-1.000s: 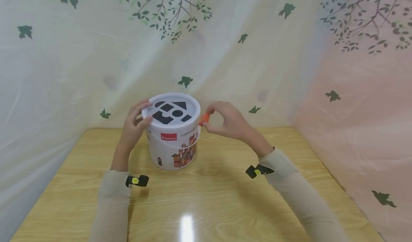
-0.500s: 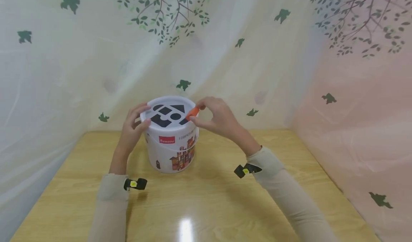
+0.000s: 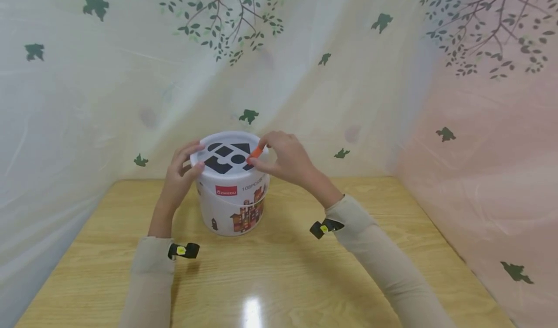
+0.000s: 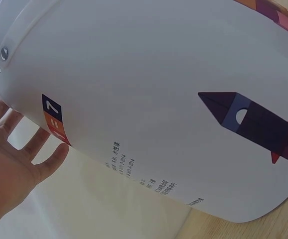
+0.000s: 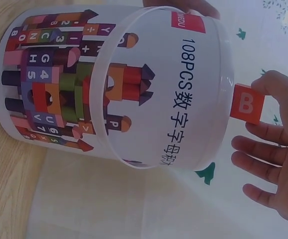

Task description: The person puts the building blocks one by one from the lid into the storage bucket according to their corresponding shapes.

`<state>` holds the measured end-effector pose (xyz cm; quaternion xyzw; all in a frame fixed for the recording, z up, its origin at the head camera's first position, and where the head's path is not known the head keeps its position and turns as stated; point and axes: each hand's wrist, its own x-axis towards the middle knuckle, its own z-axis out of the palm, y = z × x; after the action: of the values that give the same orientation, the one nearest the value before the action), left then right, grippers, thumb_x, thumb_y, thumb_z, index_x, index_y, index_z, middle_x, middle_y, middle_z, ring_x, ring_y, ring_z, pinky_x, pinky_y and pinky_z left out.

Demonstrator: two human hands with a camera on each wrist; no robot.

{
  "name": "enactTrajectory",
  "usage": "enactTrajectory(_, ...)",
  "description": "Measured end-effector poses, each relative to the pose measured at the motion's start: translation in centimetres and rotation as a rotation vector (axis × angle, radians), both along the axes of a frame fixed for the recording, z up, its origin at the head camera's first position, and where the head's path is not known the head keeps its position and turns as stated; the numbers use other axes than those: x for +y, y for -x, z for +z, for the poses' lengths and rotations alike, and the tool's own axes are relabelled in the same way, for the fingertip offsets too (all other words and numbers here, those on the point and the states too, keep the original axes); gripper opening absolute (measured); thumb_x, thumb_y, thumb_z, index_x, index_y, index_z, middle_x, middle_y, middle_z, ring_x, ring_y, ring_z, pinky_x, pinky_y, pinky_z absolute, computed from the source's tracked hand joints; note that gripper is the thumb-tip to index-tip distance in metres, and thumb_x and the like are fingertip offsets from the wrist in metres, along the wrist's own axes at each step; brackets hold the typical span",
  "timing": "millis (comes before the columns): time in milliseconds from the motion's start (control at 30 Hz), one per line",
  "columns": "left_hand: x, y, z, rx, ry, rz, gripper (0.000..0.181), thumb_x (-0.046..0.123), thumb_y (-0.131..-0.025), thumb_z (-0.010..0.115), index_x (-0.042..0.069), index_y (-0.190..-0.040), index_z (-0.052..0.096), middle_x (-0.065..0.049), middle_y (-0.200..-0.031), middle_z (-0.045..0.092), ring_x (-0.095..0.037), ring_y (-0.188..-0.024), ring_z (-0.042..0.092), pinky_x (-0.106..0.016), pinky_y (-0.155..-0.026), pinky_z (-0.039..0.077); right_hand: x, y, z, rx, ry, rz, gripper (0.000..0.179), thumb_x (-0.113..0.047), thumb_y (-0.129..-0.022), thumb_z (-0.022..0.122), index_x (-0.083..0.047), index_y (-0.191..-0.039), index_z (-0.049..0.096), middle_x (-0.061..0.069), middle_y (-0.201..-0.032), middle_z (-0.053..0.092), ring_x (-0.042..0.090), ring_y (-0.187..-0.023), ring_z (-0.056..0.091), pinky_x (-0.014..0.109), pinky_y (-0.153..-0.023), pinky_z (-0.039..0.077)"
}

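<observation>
A white bucket (image 3: 226, 211) with a printed castle picture stands upright on the table. Its white lid (image 3: 205, 149) has several dark cut-out shapes, among them a circle, a triangle and a square. My left hand (image 3: 176, 180) holds the lid's left rim, thumb in front and fingers behind. Between thumb and index finger, my right hand (image 3: 289, 158) pinches an orange block (image 3: 256, 152) over the lid's right side, by the small rectangular hole. The right wrist view shows a letter B on the orange block (image 5: 247, 103); whether its lower end is inside the hole is hidden by the rim.
The wooden table (image 3: 279, 279) extends in front of the bucket and to both sides. Behind it hangs a pale curtain (image 3: 305, 95) printed with leaves and branches. The bucket's clear handle (image 5: 101, 79) hangs down against its front.
My right hand has carried the orange block leftward from beside the bucket to above the lid, then tilted it more upright at the right-hand hole. My left hand stays on the rim.
</observation>
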<state>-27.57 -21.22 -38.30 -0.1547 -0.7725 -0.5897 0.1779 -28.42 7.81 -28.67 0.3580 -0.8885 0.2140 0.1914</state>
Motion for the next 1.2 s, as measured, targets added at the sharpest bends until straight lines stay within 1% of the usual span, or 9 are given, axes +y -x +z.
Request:
enactTrajectory(167, 0.06, 0.01, 0.06, -0.005, 0.0, -0.002, 0.05, 0.025, -0.1, 0.059, 0.016, -0.148, 0.052, 0.002, -0.161, 0.034, -0.019, -0.137, 0.039, -0.04, -0.117, 0.042, -0.32, 0.14, -0.17, -0.016, -0.061, -0.044, 0.033, -0.044, -0.089, 0.075, -0.014, -0.101, 0.066, 0.004, -0.116, 0.068, 0.022, -0.111, 0.057, 0.043, -0.102, 0.047)
enactTrajectory(233, 0.05, 0.06, 0.07, -0.004, -0.002, -0.003, 0.05, 0.025, -0.1, 0.059, 0.017, -0.148, 0.052, 0.002, -0.161, 0.034, -0.018, -0.137, 0.039, -0.04, -0.117, 0.042, -0.4, 0.15, -0.21, -0.017, -0.082, -0.058, 0.034, -0.045, -0.089, 0.075, -0.015, -0.101, 0.066, 0.004, -0.118, 0.068, 0.023, -0.113, 0.057, 0.044, -0.103, 0.046)
enactTrajectory(400, 0.04, 0.01, 0.16, 0.005, -0.002, -0.005, 0.05, 0.024, -0.1, 0.059, 0.015, -0.148, 0.052, 0.0, -0.162, 0.034, -0.018, -0.136, 0.039, -0.045, -0.118, 0.041, -0.58, 0.11, -0.28, 0.005, -0.121, -0.068, 0.036, -0.047, -0.089, 0.073, -0.013, -0.099, 0.068, 0.006, -0.118, 0.068, 0.024, -0.113, 0.058, 0.044, -0.101, 0.047)
enactTrajectory(600, 0.03, -0.15, 0.36, 0.006, -0.003, -0.009, 0.05, 0.023, -0.1, 0.058, 0.015, -0.148, 0.052, 0.0, -0.161, 0.034, -0.02, -0.137, 0.039, -0.05, -0.118, 0.039, -0.78, 0.01, -0.24, 0.028, -0.162, -0.086, 0.036, -0.047, -0.09, 0.072, -0.013, -0.101, 0.068, 0.006, -0.116, 0.068, 0.024, -0.11, 0.058, 0.043, -0.099, 0.048)
enactTrajectory(733, 0.01, -0.17, 0.32, 0.008, -0.004, -0.007, 0.05, 0.023, -0.1, 0.059, 0.015, -0.148, 0.052, 0.0, -0.161, 0.035, -0.02, -0.137, 0.039, -0.049, -0.118, 0.04, -0.87, -0.02, -0.31, 0.048, -0.185, -0.101, 0.036, -0.047, -0.09, 0.071, -0.013, -0.102, 0.068, 0.005, -0.114, 0.068, 0.023, -0.107, 0.058, 0.043, -0.097, 0.049)
enactTrajectory(1000, -0.02, -0.21, 0.22, 0.012, -0.001, -0.008, 0.049, 0.023, -0.1, 0.058, 0.015, -0.148, 0.052, 0.0, -0.161, 0.034, -0.021, -0.137, 0.039, -0.05, -0.118, 0.04, -0.95, -0.1, -0.6, 0.066, -0.19, -0.114, 0.037, -0.049, -0.09, 0.07, -0.014, -0.102, 0.068, 0.005, -0.113, 0.068, 0.023, -0.107, 0.059, 0.044, -0.099, 0.049)
enactTrajectory(1200, -0.02, -0.2, 0.18, 0.008, -0.009, -0.01, 0.05, 0.023, -0.1, 0.058, 0.014, -0.148, 0.052, 0.0, -0.162, 0.034, -0.022, -0.138, 0.039, -0.052, -0.119, 0.039, -0.96, -0.08, -0.7, 0.077, -0.183, -0.118, 0.037, -0.049, -0.09, 0.071, -0.013, -0.102, 0.069, 0.005, -0.111, 0.068, 0.023, -0.106, 0.059, 0.044, -0.099, 0.05)
